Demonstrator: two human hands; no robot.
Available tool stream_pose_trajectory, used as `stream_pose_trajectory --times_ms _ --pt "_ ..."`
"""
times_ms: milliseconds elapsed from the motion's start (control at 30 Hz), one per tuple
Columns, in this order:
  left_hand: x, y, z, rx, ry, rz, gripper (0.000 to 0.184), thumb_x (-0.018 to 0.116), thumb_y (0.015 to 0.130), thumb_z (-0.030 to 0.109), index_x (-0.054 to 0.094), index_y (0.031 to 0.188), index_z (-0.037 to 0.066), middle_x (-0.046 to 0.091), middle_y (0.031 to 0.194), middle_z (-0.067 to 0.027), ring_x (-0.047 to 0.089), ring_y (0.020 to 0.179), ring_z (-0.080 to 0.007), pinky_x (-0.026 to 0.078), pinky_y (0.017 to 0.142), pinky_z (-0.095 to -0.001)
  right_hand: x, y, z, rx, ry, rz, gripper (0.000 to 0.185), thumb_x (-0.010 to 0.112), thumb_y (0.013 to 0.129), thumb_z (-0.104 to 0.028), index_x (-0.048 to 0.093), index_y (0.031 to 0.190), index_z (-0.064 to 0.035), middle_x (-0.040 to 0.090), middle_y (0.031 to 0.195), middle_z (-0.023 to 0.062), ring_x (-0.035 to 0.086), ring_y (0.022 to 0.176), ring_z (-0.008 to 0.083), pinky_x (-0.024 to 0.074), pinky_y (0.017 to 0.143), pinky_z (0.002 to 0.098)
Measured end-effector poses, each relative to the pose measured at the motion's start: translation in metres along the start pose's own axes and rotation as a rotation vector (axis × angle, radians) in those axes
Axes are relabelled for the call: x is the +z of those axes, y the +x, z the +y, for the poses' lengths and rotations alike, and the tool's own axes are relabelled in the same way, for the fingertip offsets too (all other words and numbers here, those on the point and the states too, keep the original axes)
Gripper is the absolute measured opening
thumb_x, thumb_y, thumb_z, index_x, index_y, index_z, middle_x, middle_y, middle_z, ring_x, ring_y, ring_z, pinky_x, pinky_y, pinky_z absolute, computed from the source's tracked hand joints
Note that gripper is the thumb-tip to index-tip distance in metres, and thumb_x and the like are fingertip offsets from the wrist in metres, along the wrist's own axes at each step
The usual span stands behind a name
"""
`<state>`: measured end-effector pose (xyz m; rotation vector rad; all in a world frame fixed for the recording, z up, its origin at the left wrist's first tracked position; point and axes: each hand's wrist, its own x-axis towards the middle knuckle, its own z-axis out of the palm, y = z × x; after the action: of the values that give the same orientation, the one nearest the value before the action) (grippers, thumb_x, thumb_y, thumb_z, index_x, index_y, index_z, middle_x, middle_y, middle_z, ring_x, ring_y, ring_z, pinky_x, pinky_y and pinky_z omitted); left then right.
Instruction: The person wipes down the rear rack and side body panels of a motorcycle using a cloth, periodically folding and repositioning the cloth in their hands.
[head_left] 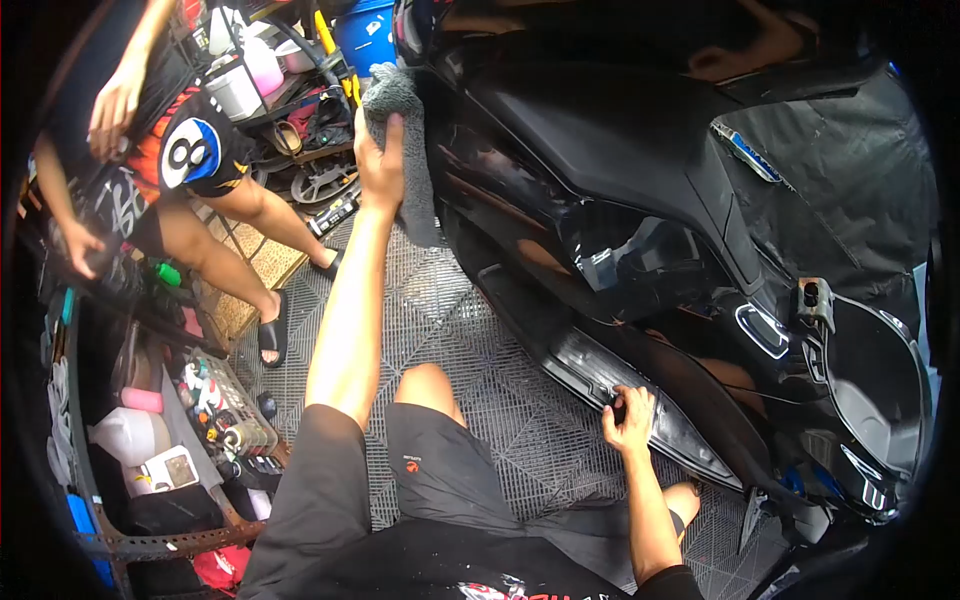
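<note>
My left hand [381, 165] is raised at the front of a black scooter [560, 130], its fingers closed on a dark grey microfibre cloth [418, 190]. The cloth is bunched at the top and hangs down along the scooter's front panel. Lower right, my right hand [632, 422] rests at the scooter's footboard [690, 440], with its fingers bent and the thumb apart from them. A dark gap shows between thumb and forefinger, and I make out nothing held there.
Another person stands at the left in shorts [205, 145] and black sandals [274, 325]. A rack with a basket of bottles [225, 405] and a white jug [130, 435] stands lower left. A blue bin [368, 38] is at the back. Grey grid tiles [430, 320] cover the floor.
</note>
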<state>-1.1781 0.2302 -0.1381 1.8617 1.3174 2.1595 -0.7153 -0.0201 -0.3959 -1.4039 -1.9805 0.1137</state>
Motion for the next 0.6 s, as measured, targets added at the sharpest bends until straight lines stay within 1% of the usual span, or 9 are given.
stream_pose_trajectory --times_ms 100,200,300,333,367,433,500,567,600 --pt "0.029 -0.041 0.037 -0.027 -0.015 0.15 0.074 0.067 0.097 0.035 0.043 0.144 -0.017 0.049 0.143 -0.0358 0.045 0.137 -0.0475 0.028 0.122 -0.0476 -0.001 0.003 -0.004 0.002 -0.015 0.018 0.038 0.071 0.073 -0.019 0.065 0.109 -0.0073 0.055 0.08 0.0047 0.055 0.082 0.0277 0.04 0.08 0.0423" --pt "0.061 -0.113 0.125 0.362 -0.051 -0.045 0.075 0.078 0.076 0.041 0.06 0.137 0.0 0.058 0.127 -0.0168 0.052 0.118 -0.0351 0.032 0.114 -0.053 -0.001 0.003 -0.004 -0.016 -0.018 0.021 0.036 0.07 0.074 -0.02 0.065 0.108 -0.0066 0.055 0.079 0.0049 0.054 0.08 0.0277 0.0399 0.08 0.0427" --pt "0.077 -0.139 0.152 0.598 0.266 -0.202 0.074 0.08 0.062 0.05 0.073 0.129 0.018 0.062 0.122 0.0019 0.053 0.111 -0.026 0.035 0.105 -0.0522 -0.001 0.002 0.0 -0.051 -0.014 0.022 0.035 0.07 0.074 -0.019 0.064 0.106 -0.0055 0.054 0.079 0.0048 0.053 0.078 0.0277 0.0393 0.079 0.0429" --pt "0.067 -0.134 0.142 0.575 0.247 -0.286 0.078 0.081 0.059 0.048 0.072 0.133 0.024 0.064 0.116 0.0043 0.052 0.112 -0.0234 0.034 0.107 -0.0486 -0.002 0.001 0.0 -0.061 -0.015 0.022 0.035 0.07 0.074 -0.019 0.064 0.106 -0.0051 0.053 0.078 0.0048 0.053 0.078 0.0277 0.0391 0.078 0.043" --pt "0.05 -0.12 0.128 0.603 0.25 -0.415 0.077 0.082 0.06 0.047 0.072 0.133 0.028 0.067 0.118 0.0007 0.055 0.116 -0.0237 0.037 0.107 -0.0484 -0.003 0.001 0.001 -0.074 -0.016 0.021 0.035 0.07 0.074 -0.019 0.064 0.106 -0.0048 0.053 0.078 0.0048 0.052 0.077 0.0278 0.0389 0.078 0.0431" --pt "0.036 -0.094 0.09 0.671 0.091 -0.351 0.071 0.082 0.066 0.043 0.072 0.132 0.018 0.067 0.126 -0.0078 0.058 0.119 -0.0284 0.041 0.107 -0.0477 0.0 0.001 0.003 -0.071 -0.024 0.038 0.036 0.07 0.074 -0.02 0.064 0.106 -0.0047 0.053 0.077 0.0046 0.052 0.077 0.0274 0.0386 0.077 0.0428" --pt "0.028 -0.071 0.036 0.546 0.104 -0.113 0.061 0.075 0.083 0.037 0.067 0.134 0.006 0.063 0.133 -0.0168 0.059 0.124 -0.0338 0.042 0.108 -0.0468 0.0 0.003 0.001 -0.051 -0.022 0.051 0.036 0.07 0.073 -0.02 0.064 0.106 -0.0048 0.053 0.077 0.0045 0.052 0.077 0.0272 0.0386 0.077 0.0427" --pt "0.025 -0.055 0.005 -0.059 -0.359 0.071 0.052 0.065 0.096 0.03 0.059 0.135 -0.004 0.061 0.133 -0.0207 0.058 0.123 -0.0344 0.041 0.109 -0.0438 0.0 0.002 0.002 -0.054 -0.018 0.048 0.037 0.071 0.073 -0.02 0.064 0.107 -0.0058 0.054 0.078 0.0041 0.053 0.077 0.0269 0.0392 0.078 0.0425" --pt "0.02 -0.042 -0.005 -0.028 -0.267 0.061 0.05 0.062 0.099 0.028 0.057 0.136 -0.005 0.061 0.133 -0.0212 0.057 0.123 -0.0335 0.041 0.109 -0.0431 0.0 0.001 0.002 -0.049 -0.027 0.046 0.037 0.071 0.074 -0.021 0.064 0.107 -0.0059 0.054 0.078 0.004 0.053 0.077 0.0268 0.0393 0.078 0.0425"
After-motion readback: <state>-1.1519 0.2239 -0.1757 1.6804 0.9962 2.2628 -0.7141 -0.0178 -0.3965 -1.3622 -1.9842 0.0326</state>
